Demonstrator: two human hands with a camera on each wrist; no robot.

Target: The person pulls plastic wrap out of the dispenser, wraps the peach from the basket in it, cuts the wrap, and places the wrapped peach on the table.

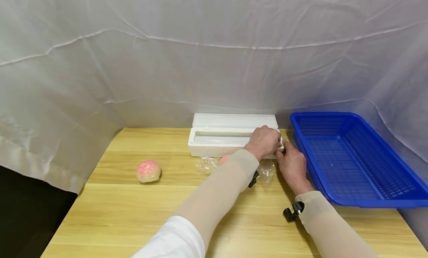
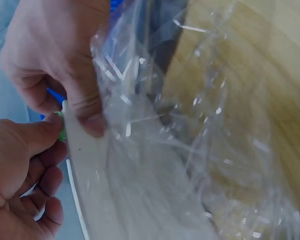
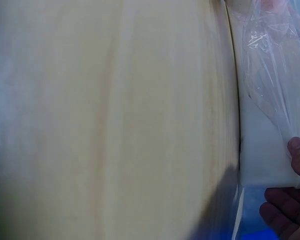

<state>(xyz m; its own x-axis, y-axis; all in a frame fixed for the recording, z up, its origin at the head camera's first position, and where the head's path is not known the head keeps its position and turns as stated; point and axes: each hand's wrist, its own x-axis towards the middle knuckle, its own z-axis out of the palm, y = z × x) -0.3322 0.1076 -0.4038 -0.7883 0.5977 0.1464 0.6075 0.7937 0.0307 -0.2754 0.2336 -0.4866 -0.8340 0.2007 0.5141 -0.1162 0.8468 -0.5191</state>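
Note:
A white cling film box (image 1: 214,149) stands near the back of the table, its lid (image 1: 234,120) raised. Clear cling film (image 2: 210,130) hangs over its front and lies crumpled on the table. My left hand (image 1: 264,141) reaches over the box's right end, its fingertips pinching a small green piece (image 2: 61,126) at the box edge. My right hand (image 1: 292,163) grips that end, with the thumb (image 3: 298,156) pressing film against the front face and fingers round the corner. A pink peach-like ball (image 1: 224,159) shows in front of the box by the film, partly hidden by my left forearm.
A second pink and white ball (image 1: 148,171) sits on the left of the wooden table (image 1: 133,213). Close to my right hand stands a blue plastic basket (image 1: 334,157). A grey cloth (image 1: 200,72) hangs behind the table.

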